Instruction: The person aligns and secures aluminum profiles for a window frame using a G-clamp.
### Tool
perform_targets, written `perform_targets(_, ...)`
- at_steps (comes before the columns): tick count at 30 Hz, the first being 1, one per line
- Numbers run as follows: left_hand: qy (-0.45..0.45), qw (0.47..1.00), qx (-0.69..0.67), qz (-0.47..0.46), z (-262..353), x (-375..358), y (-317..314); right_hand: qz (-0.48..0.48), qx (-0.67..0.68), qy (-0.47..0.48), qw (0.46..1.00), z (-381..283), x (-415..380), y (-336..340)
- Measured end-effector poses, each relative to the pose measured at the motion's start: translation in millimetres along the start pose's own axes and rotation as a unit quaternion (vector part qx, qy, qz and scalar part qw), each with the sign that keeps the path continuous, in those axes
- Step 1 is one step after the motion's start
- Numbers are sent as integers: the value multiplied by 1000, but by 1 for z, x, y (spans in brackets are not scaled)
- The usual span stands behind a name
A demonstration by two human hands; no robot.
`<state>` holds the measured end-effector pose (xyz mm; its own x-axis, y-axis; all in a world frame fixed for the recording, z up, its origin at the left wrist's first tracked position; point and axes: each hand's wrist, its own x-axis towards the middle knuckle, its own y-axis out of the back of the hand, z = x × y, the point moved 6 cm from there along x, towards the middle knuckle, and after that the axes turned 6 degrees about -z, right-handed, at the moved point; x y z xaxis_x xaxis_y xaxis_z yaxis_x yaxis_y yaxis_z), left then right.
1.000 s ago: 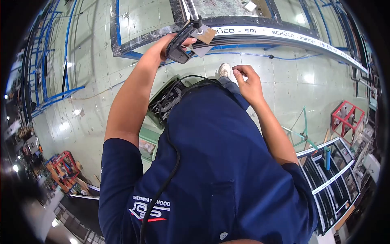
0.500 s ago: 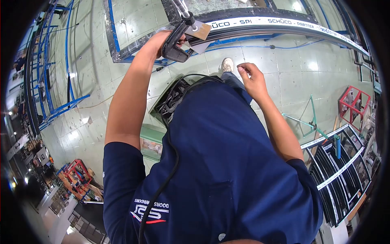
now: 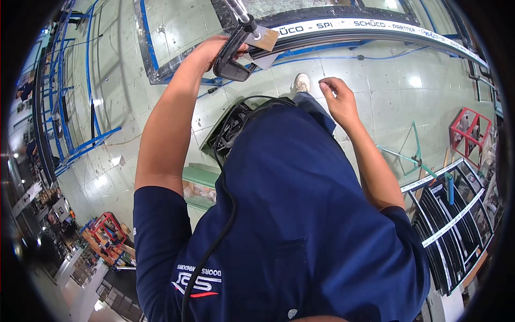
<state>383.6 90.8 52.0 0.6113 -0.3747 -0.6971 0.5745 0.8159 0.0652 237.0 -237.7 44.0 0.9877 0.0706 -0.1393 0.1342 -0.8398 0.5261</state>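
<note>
At the upper left, my left hand is wrapped round a black clamp, its fingers partly hidden behind the clamp's frame. The clamp's threaded screw points up, and its pad presses on a small tan plate at the end of a long dark profile. White tape with SCHÜCO lettering runs along this profile. A grey piece shows under the plate. My right hand hangs in the air below the profile, its fingers loosely bent, thumb apart, with nothing visible in it.
A green box and a black bin of cables are by my left side. A cord crosses my shirt. Blue racks stand at left. At right are a red stand, a green stand and dark frames.
My right hand has shifted slightly right and down, its fingers a little more bent. My left hand stays on the clamp. The view has moved very slightly.
</note>
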Motion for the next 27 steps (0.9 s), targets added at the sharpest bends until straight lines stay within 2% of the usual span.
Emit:
perform_targets(14, 5, 999, 48, -10, 2, 4, 3, -26, -18, -34, 999, -6, -3, 2)
perform_targets(18, -6, 999, 33, -4, 2, 6, 2, 1, -13, -9, 1000, -5, -3, 3)
perform_targets(23, -25, 999, 34, 0, -3, 4, 5, -19, -20, -31, 999, -4, -5, 2)
perform_targets(25, 4, 993, 121, 10, -7, 4, 7, -20, -23, -30, 999, -4, -5, 1)
perform_targets(27, -3, 997, 74, -24, -20, 9, 9, 10, 0, -18, 1000, -1, -7, 5)
